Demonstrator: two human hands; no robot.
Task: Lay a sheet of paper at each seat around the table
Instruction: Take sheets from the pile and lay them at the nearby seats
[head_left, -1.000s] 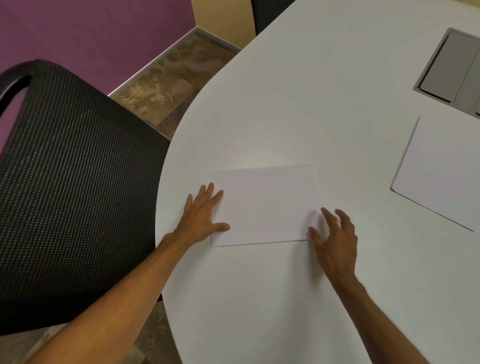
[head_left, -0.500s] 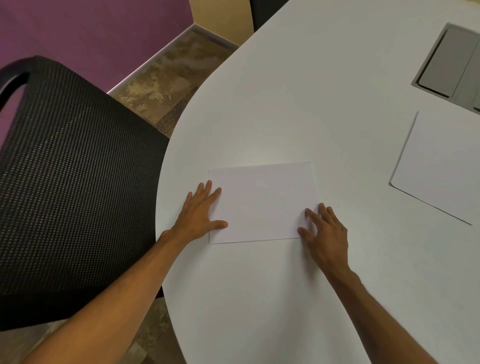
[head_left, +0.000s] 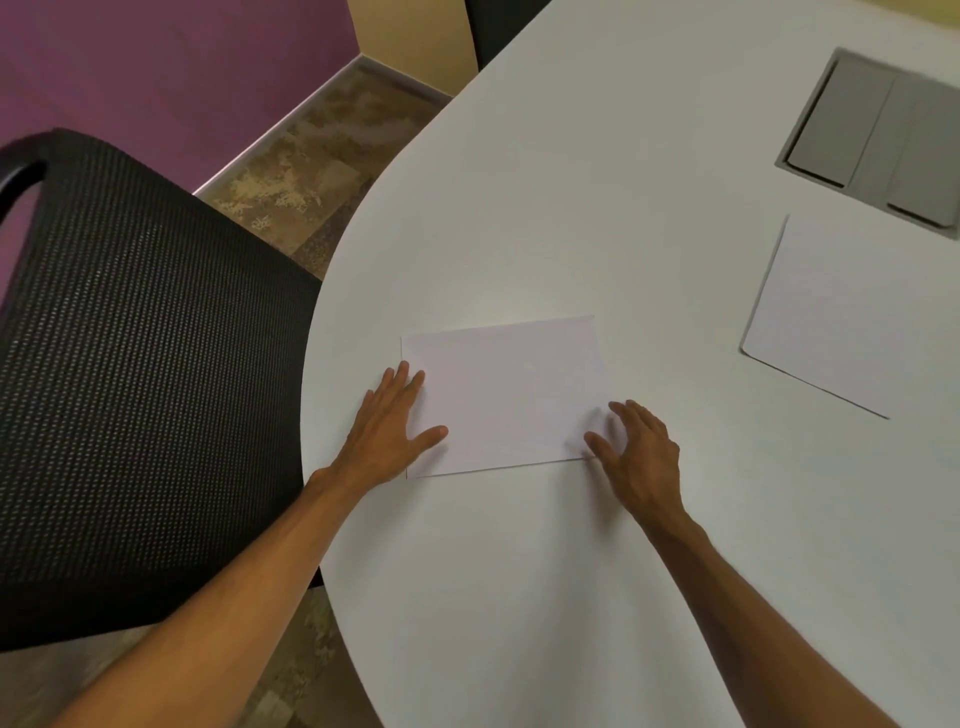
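Observation:
A white sheet of paper (head_left: 506, 395) lies flat on the white table (head_left: 571, 208), near its curved left edge and beside the black mesh chair (head_left: 140, 364). My left hand (head_left: 389, 431) rests flat on the sheet's left edge, fingers spread, thumb on the paper. My right hand (head_left: 636, 452) sits at the sheet's lower right corner with fingers apart, fingertips on the paper. A second white sheet, possibly a stack, (head_left: 841, 312) lies further right on the table.
A grey hatch with two lids (head_left: 883, 140) is set into the table at the upper right. Patterned carpet (head_left: 311, 171), a purple wall and a beige wall lie beyond the table's edge. Another dark chair back (head_left: 498, 26) shows at the top.
My right hand has slid a little left and down onto the sheet's lower right corner. The left hand and the sheet have stayed about where they were.

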